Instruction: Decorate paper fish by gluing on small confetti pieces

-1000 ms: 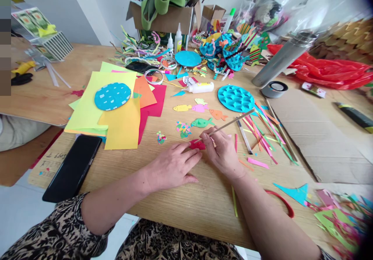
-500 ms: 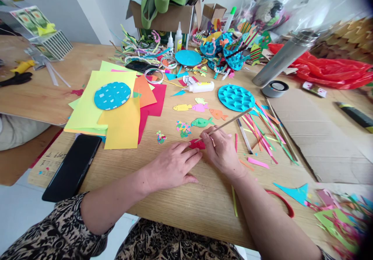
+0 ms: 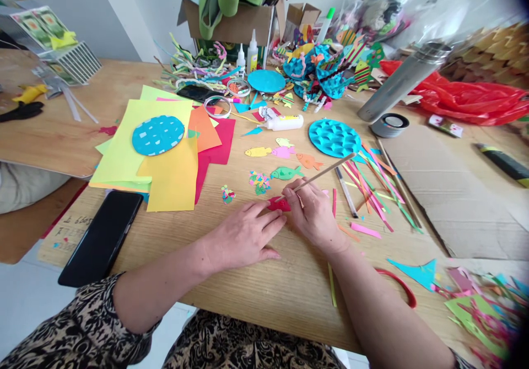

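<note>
My right hand (image 3: 314,212) grips a thin wooden stick (image 3: 326,171), its lower tip on a red paper fish (image 3: 279,204) lying on the table. With fingers stretched out, my left hand (image 3: 243,231) lies flat, its fingertips at the near and left edges of the red fish. Just beyond are a green paper fish (image 3: 286,173), an orange one (image 3: 309,161), a pink one (image 3: 283,152) and a yellow one (image 3: 258,152). Small piles of paper confetti (image 3: 260,182) sit to the left of the green fish.
Coloured paper sheets (image 3: 171,182) and a black phone (image 3: 101,239) lie at left. Paper strips (image 3: 374,187), a pen (image 3: 347,193) and a cardboard sheet (image 3: 450,193) are at right. A glue bottle (image 3: 285,122) lies behind the fish; a steel flask (image 3: 403,85) stands farther back.
Both hands and the stick hold almost the same pose over the red fish. The whole view has shifted very slightly.
</note>
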The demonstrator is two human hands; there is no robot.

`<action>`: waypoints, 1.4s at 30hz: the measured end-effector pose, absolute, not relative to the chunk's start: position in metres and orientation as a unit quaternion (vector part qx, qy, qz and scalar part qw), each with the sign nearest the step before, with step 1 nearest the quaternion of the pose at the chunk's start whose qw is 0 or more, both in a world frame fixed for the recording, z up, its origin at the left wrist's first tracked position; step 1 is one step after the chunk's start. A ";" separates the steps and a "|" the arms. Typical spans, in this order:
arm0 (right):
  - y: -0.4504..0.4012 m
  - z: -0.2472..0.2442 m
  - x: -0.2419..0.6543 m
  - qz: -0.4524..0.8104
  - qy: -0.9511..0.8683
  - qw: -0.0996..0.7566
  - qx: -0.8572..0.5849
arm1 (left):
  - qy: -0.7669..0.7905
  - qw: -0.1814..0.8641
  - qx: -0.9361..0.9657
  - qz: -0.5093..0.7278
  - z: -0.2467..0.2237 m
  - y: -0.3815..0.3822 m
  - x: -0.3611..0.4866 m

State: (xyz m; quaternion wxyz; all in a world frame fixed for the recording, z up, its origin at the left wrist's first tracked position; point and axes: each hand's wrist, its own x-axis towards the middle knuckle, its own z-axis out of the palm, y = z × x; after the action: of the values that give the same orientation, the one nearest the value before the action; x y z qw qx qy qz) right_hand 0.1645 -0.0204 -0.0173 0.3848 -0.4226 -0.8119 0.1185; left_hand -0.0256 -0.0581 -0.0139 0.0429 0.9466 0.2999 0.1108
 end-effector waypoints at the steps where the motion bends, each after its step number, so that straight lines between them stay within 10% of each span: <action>1: -0.020 -0.017 0.164 0.117 -0.812 0.386 -0.422 | 0.300 0.043 0.947 0.110 -0.014 -0.058 -0.026; 42: -0.021 -0.013 0.172 0.113 -0.780 0.416 -0.454 | 0.300 0.031 0.949 0.096 -0.012 -0.060 -0.025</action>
State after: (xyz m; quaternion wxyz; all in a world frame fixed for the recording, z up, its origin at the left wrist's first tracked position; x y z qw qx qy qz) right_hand 0.1716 -0.0213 -0.0131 0.4162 -0.4540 -0.7797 0.1132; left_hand -0.0254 -0.0603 -0.0116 0.0307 0.9487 0.2996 0.0963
